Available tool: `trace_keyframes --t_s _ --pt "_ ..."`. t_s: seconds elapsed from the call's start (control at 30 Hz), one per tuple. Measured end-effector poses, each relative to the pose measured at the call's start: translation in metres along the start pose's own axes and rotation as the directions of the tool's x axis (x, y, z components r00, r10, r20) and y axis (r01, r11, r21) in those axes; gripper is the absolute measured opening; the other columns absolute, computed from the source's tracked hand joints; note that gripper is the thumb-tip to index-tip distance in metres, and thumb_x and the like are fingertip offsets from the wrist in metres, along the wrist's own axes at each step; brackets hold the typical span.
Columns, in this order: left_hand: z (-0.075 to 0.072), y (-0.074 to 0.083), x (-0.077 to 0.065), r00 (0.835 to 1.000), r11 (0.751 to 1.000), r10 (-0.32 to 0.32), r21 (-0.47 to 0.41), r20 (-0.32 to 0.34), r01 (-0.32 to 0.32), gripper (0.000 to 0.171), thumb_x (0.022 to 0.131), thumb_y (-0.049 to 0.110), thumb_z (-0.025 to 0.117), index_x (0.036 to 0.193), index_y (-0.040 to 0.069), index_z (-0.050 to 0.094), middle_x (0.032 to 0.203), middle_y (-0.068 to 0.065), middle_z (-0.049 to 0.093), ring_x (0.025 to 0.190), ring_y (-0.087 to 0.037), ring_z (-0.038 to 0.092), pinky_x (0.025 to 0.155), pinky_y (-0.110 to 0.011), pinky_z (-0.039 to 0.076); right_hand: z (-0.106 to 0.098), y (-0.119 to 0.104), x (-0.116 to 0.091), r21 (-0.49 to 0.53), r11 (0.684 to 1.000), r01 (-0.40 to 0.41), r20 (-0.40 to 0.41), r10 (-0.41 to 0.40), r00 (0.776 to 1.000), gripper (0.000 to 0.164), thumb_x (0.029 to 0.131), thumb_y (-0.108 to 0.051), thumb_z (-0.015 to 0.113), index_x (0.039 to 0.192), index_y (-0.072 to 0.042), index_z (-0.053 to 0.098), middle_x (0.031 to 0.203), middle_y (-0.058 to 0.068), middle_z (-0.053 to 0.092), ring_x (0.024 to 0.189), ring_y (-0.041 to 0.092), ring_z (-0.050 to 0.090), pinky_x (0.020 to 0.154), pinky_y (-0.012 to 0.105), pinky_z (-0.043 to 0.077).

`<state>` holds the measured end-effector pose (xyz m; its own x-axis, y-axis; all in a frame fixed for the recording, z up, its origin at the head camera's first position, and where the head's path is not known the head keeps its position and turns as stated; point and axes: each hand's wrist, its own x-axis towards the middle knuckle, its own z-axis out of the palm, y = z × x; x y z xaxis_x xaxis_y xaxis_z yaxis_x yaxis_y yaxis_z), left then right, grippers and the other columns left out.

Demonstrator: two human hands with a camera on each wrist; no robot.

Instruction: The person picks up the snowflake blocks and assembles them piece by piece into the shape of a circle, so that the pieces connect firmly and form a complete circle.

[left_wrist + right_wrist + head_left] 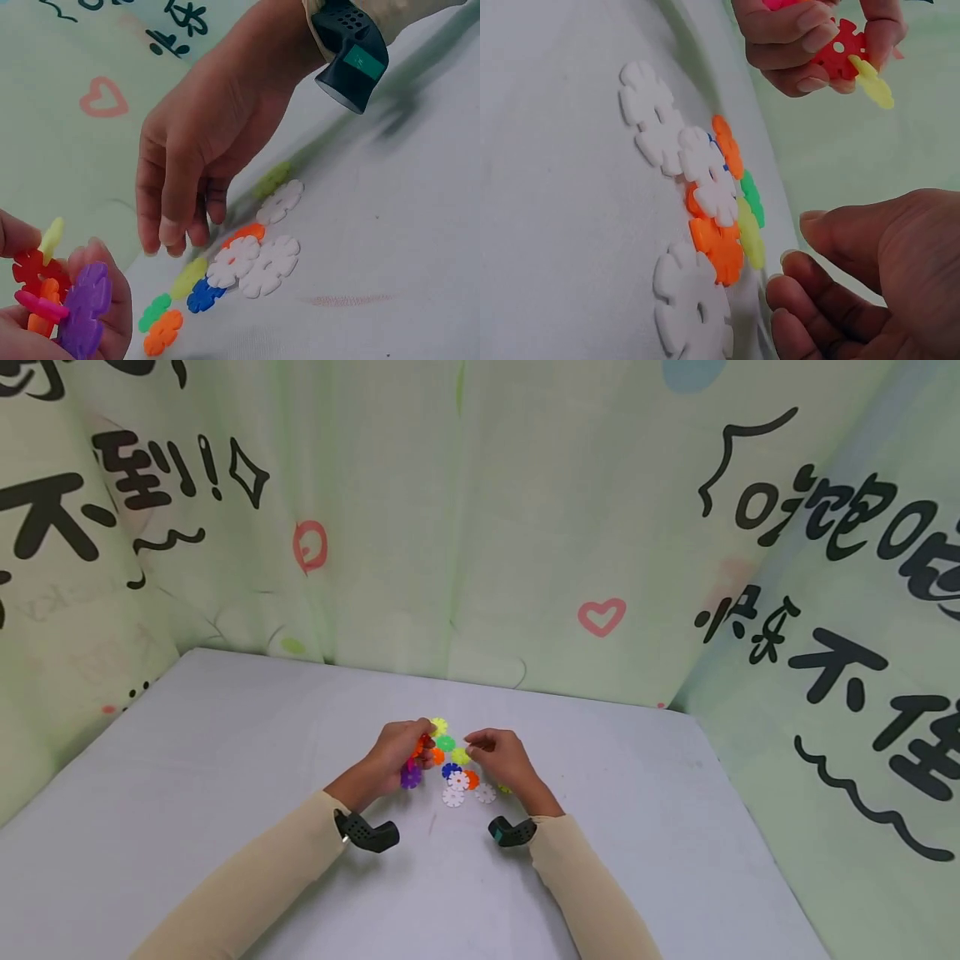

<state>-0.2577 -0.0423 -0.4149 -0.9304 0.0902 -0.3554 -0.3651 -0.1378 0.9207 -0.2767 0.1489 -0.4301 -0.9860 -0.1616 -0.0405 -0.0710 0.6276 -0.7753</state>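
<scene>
My left hand (401, 753) grips a cluster of joined plastic snowflake discs. It includes a red disc (838, 49), a yellow disc (873, 84), a purple disc (85, 310), a pink disc (41, 306) and an orange one, partly hidden by the fingers. My right hand (501, 758) hovers over the loose discs with relaxed fingers and nothing between them. Closest below it lie a yellow disc (189, 278) and an orange disc (718, 251). Beside them are white discs (270, 266), a blue disc (205, 295), a green disc (155, 312) and another orange disc (163, 332).
The discs lie on a white-covered table (300, 693). Another yellow disc (272, 179) and a white disc (280, 201) sit under the right wrist. Pale green printed curtains (480, 527) hang behind and at both sides. Each wrist wears a black camera (369, 832).
</scene>
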Motion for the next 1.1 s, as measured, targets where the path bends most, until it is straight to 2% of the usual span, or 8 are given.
trace_keyframes --t_s 0.13,0.23,0.37,0.57,0.7,0.83,1.0,1.1 --pt "-0.001 -0.001 0.000 1.000 1.000 0.012 -0.016 -0.023 -0.012 0.029 0.096 0.026 0.053 0.107 -0.001 0.058 0.084 -0.009 0.056 0.065 -0.016 0.058 0.064 -0.023 0.053 0.004 0.001 0.003 -0.034 0.999 -0.016 0.007 0.016 1.000 0.022 0.093 -0.013 0.066 0.114 -0.007 0.069 0.107 0.006 0.065 0.095 0.022 0.059 0.086 0.035 0.051" --pt "-0.002 -0.002 0.001 0.999 1.000 0.009 -0.025 -0.034 -0.010 0.029 0.095 0.024 0.052 0.110 0.000 0.057 0.091 -0.012 0.060 0.065 -0.016 0.056 0.062 -0.022 0.052 0.007 0.000 0.003 -0.071 0.997 -0.028 0.016 0.029 0.999 0.024 0.091 -0.013 0.068 0.115 -0.006 0.069 0.107 0.006 0.065 0.093 0.022 0.058 0.085 0.035 0.051" --pt "-0.004 -0.004 0.000 1.000 0.999 -0.006 -0.048 -0.006 0.005 0.030 0.095 0.022 0.051 0.117 0.001 0.056 0.102 -0.015 0.063 0.061 -0.013 0.053 0.060 -0.020 0.050 0.011 0.000 0.003 -0.130 0.991 -0.037 0.027 0.041 0.999 0.027 0.089 -0.013 0.071 0.115 -0.006 0.069 0.105 0.006 0.061 0.090 0.022 0.054 0.080 0.034 0.050" --pt "-0.005 -0.006 0.001 0.999 0.998 -0.022 -0.056 0.037 0.024 0.030 0.098 0.027 0.054 0.112 0.001 0.056 0.087 -0.008 0.060 0.057 -0.011 0.049 0.055 -0.018 0.045 0.011 -0.001 0.003 -0.195 0.981 0.016 0.062 -0.004 0.998 0.026 0.087 -0.011 0.073 0.112 -0.005 0.070 0.102 0.007 0.057 0.087 0.022 0.051 0.079 0.034 0.049" --pt "-0.004 -0.006 0.001 0.998 0.999 -0.033 -0.018 0.055 0.034 0.035 0.099 0.034 0.056 0.111 0.002 0.055 0.083 -0.005 0.056 0.056 -0.010 0.048 0.052 -0.018 0.044 0.009 -0.002 0.001 -0.181 0.983 0.030 0.051 -0.021 0.998 0.022 0.086 -0.010 0.073 0.107 -0.005 0.065 0.095 0.006 0.057 0.086 0.022 0.052 0.079 0.034 0.049" --pt "-0.002 -0.005 0.001 0.996 0.998 -0.054 0.025 0.064 0.053 0.040 0.102 0.036 0.048 0.120 -0.001 0.052 0.082 -0.004 0.056 0.058 -0.011 0.048 0.052 -0.019 0.043 0.006 -0.003 0.000 -0.141 0.990 0.030 0.020 -0.027 0.999 0.017 0.088 -0.008 0.072 0.103 -0.006 0.064 0.088 0.004 0.058 0.082 0.020 0.053 0.075 0.031 0.050" --pt "-0.001 -0.005 0.002 0.998 0.998 -0.052 0.048 0.038 0.050 0.036 0.105 0.031 0.040 0.128 0.003 0.046 0.082 -0.005 0.056 0.059 -0.012 0.048 0.052 -0.020 0.042 0.002 -0.003 -0.001 -0.077 0.994 0.078 -0.014 -0.080 0.997 0.020 0.091 -0.008 0.068 0.111 -0.007 0.067 0.086 0.004 0.059 0.078 0.021 0.052 0.070 0.030 0.048" --pt "-0.001 -0.006 0.002 0.998 0.998 -0.035 0.052 0.051 0.033 0.034 0.105 0.027 0.040 0.131 0.005 0.045 0.083 -0.007 0.056 0.059 -0.013 0.047 0.052 -0.020 0.042 0.000 -0.004 -0.002 -0.055 0.992 0.111 -0.021 -0.112 0.993 0.020 0.092 -0.009 0.066 0.112 -0.009 0.069 0.089 0.003 0.060 0.080 0.020 0.053 0.073 0.029 0.049"
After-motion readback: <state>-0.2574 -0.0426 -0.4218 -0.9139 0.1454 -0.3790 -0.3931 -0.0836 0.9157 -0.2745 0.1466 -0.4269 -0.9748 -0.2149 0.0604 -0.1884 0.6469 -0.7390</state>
